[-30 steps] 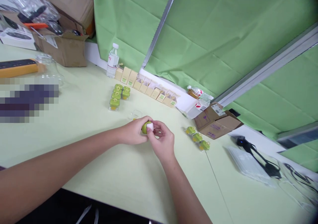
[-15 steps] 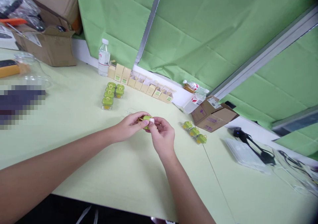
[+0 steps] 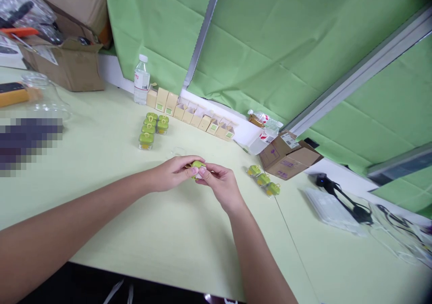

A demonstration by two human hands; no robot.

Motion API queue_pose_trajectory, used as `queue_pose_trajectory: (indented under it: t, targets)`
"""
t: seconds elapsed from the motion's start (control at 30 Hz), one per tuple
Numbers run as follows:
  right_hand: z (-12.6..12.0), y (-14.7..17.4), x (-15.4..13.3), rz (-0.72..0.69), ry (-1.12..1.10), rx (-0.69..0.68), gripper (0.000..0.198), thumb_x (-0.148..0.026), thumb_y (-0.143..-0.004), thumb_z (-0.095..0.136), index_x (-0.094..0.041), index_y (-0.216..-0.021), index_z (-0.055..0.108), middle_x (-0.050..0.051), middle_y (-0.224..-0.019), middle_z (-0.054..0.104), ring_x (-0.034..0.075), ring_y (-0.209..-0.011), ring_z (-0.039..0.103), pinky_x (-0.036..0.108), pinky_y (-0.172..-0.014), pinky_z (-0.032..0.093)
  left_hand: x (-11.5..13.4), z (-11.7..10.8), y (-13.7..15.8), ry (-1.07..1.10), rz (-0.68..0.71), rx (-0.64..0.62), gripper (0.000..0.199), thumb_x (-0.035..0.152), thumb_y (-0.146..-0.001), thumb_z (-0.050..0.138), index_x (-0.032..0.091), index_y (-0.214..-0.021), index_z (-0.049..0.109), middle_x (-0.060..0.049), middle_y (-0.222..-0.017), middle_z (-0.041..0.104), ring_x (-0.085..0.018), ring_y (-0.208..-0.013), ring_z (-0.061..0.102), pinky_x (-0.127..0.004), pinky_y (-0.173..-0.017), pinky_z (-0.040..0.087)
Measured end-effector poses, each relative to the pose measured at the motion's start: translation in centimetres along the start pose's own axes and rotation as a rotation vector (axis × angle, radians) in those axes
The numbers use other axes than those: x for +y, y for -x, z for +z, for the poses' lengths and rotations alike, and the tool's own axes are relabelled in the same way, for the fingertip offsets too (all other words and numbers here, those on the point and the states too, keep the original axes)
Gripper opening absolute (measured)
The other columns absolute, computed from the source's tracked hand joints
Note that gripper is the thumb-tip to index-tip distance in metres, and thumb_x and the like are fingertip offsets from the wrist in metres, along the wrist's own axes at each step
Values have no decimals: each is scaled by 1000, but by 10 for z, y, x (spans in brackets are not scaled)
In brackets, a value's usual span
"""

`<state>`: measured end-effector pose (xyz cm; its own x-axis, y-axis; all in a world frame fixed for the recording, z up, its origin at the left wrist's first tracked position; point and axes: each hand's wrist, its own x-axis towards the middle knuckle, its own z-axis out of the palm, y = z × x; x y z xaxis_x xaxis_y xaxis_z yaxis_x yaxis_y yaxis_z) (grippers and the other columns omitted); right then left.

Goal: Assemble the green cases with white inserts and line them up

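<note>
Above the middle of the table, my left hand (image 3: pixel 173 172) grips a small green lid (image 3: pixel 196 164) between thumb and fingers. My right hand (image 3: pixel 221 182) pinches the same lid from the other side, its thumb on a small white part (image 3: pixel 201 172) there. Fingers cover much of both pieces. Just behind my left hand a clear, see-through piece (image 3: pixel 178 151) lies on the table, partly hidden. Several small clear boxes with green lids (image 3: pixel 146 138) stand in two rows to the left. More such green-lidded boxes (image 3: pixel 263 179) form a slanting line to the right.
Small tan cartons (image 3: pixel 189 114) line the table's back edge, beside an upright water bottle (image 3: pixel 141 80). At the right are a brown cardboard box (image 3: pixel 286 155), a clear plastic stack (image 3: pixel 332 212) and cables. A clear jar (image 3: pixel 45 97) and an open carton (image 3: pixel 77 65) stand left.
Both hands have shifted slightly with the lid, which has turned between the fingers. The right thumb now lies more over the white part. The things on the table stay put.
</note>
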<state>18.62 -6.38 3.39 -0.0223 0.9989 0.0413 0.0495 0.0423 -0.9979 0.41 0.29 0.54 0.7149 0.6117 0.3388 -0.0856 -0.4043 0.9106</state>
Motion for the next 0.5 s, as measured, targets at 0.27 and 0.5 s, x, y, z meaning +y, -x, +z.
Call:
queue_pose_trajectory:
  t: [0.27, 0.5]
  targets:
    - [10, 4, -3, -18, -61, 191, 32, -37, -68, 85, -16, -91, 79, 4, -83, 77, 20, -78, 73, 38, -77, 64, 9, 1, -2, 6, 36, 55, 35, 45, -98, 50, 18, -117, 61, -6, -99, 65, -21, -92, 61, -33, -83, 50]
    - [7, 2, -5, -164, -44, 416, 29, -38, -70, 83, -16, -88, 75, 3, -80, 74, 17, -75, 69, 37, -72, 65, 4, -11, -10, 343, -34, 222, 40, 51, -94, 55, 17, -114, 62, -6, -99, 61, -21, -97, 61, -40, -89, 53]
